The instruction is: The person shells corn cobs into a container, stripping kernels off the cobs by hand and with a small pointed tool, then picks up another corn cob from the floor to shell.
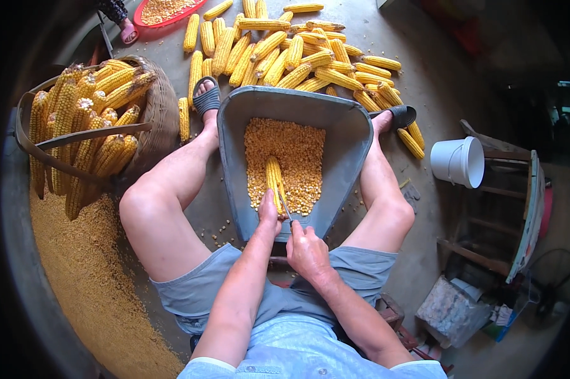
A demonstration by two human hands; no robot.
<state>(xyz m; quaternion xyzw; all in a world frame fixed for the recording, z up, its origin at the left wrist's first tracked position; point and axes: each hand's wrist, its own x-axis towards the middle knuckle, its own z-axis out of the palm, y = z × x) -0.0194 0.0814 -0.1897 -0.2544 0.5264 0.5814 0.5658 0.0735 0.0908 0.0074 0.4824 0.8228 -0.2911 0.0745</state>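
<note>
Between my legs stands a grey tub (354, 136) with loose yellow corn kernels (297, 142) heaped inside. My left hand (270, 208) is closed round the near end of a corn cob (273, 175), which points away from me over the kernels. A strip along the cob's right side looks paler. My right hand (308, 251) grips the handle of a thin metal tool (286, 206), perhaps a screwdriver. Its shaft reaches forward and left to the cob's right side. The tip is too small to make out.
Many corn cobs (269, 47) lie on the floor beyond the tub. At left, a handled wicker basket (162, 104) holds more cobs, beside spread kernels (86, 271). A white bucket (452, 161) and wooden chair (496, 218) are at right. Another person's foot (128, 33) shows near a red basin (171, 20).
</note>
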